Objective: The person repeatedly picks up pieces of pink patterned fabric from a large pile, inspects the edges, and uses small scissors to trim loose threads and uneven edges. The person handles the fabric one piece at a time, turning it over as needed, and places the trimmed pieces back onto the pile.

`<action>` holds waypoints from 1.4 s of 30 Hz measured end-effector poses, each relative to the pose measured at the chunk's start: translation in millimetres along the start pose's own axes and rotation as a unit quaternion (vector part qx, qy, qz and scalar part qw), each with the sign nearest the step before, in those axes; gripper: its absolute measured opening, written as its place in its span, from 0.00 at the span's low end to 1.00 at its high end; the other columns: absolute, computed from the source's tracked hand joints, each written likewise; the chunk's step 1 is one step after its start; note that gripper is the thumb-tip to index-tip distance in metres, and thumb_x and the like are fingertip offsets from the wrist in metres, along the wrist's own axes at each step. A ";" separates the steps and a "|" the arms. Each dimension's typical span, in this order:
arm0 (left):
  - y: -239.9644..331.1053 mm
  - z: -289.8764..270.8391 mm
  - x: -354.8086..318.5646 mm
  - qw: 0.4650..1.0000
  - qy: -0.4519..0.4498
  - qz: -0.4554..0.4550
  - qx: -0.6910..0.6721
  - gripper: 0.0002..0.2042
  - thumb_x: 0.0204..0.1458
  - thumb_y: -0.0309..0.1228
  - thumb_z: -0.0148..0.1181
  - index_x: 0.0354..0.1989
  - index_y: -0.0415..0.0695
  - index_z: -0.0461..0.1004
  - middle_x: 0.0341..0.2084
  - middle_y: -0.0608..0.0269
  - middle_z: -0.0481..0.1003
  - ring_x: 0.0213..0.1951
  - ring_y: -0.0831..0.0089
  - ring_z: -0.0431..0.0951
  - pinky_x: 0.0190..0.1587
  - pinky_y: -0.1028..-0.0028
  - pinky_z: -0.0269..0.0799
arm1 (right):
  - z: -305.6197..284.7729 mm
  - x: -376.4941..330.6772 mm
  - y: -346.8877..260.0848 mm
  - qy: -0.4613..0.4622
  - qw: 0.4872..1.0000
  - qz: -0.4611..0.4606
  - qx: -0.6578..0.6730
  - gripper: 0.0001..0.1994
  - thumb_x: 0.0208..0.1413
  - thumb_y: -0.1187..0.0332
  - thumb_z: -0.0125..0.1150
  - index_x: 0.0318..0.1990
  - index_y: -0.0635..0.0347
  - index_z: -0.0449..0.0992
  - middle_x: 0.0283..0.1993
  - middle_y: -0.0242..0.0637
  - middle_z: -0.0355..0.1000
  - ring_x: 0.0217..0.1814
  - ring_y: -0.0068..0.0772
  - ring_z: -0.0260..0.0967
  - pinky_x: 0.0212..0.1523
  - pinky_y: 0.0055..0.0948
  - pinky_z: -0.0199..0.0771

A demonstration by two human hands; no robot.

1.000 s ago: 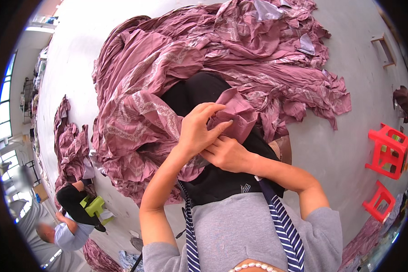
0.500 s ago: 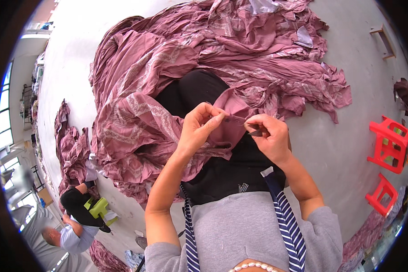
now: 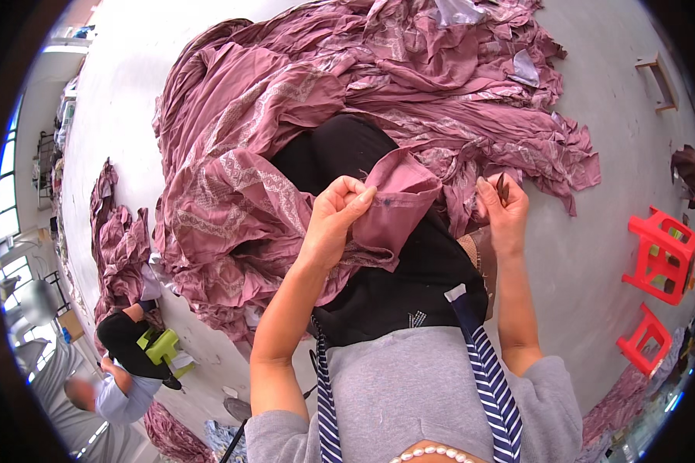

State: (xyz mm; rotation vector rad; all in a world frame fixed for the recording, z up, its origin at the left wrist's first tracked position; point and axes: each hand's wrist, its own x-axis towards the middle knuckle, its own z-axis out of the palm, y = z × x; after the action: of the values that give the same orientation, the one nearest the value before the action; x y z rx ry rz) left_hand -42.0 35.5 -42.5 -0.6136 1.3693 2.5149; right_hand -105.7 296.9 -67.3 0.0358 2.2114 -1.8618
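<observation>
My left hand (image 3: 338, 218) pinches the folded edge of a mauve patterned garment (image 3: 398, 202) and holds it up over my black-clad lap (image 3: 398, 278). My right hand (image 3: 503, 210) is off to the right, apart from the cloth, closed on a small dark tool, likely thread snips (image 3: 500, 185), whose tip sticks up between the fingers. The garment trails into a big heap of the same mauve fabric (image 3: 324, 92) spread on the grey floor ahead of me.
Two red plastic stools (image 3: 662, 255) stand at the right. A small wooden stool (image 3: 658, 77) is at the upper right. Another mauve pile (image 3: 120, 239) lies at the left, where a seated person (image 3: 108, 386) works beside a green stool (image 3: 162, 346).
My right hand has let go of the garment edge and drawn away to the right with the small tool. The left hand keeps its pinch on the cloth.
</observation>
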 end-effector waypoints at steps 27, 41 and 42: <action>6.5 9.8 -33.6 0.996 0.009 0.070 0.056 0.11 0.55 0.21 0.58 0.46 0.35 0.72 0.36 0.62 0.76 0.32 0.80 0.76 0.31 0.80 0.74 | 86.2 -24.0 -41.5 -0.228 0.968 -0.062 0.080 0.07 0.50 0.74 0.67 0.35 0.63 0.75 0.23 0.24 0.66 0.24 0.09 0.57 0.24 0.15 0.58; 17.1 -2.3 -40.5 0.996 0.018 0.088 0.028 0.13 0.47 0.14 0.59 0.43 0.34 0.76 0.39 0.60 0.77 0.38 0.77 0.78 0.42 0.80 0.73 | 76.6 -24.5 -57.4 -0.187 0.951 -0.245 -0.026 0.09 0.42 0.84 0.59 0.33 0.63 0.74 0.31 0.35 0.74 0.22 0.19 0.62 0.22 0.17 0.60; 13.9 -6.1 -39.7 0.995 0.021 0.090 0.032 0.12 0.48 0.14 0.57 0.43 0.34 0.75 0.39 0.60 0.77 0.38 0.77 0.77 0.42 0.81 0.73 | 79.4 -22.6 -54.7 -0.157 0.926 -0.337 -0.062 0.16 0.34 0.85 0.57 0.34 0.62 0.74 0.30 0.36 0.73 0.22 0.26 0.66 0.22 0.19 0.62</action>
State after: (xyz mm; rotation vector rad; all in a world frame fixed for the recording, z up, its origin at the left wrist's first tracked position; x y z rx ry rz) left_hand -10.3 23.3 -16.9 -0.5575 1.5800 2.5961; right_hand -79.7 212.8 -21.9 -1.0920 2.2547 -1.8270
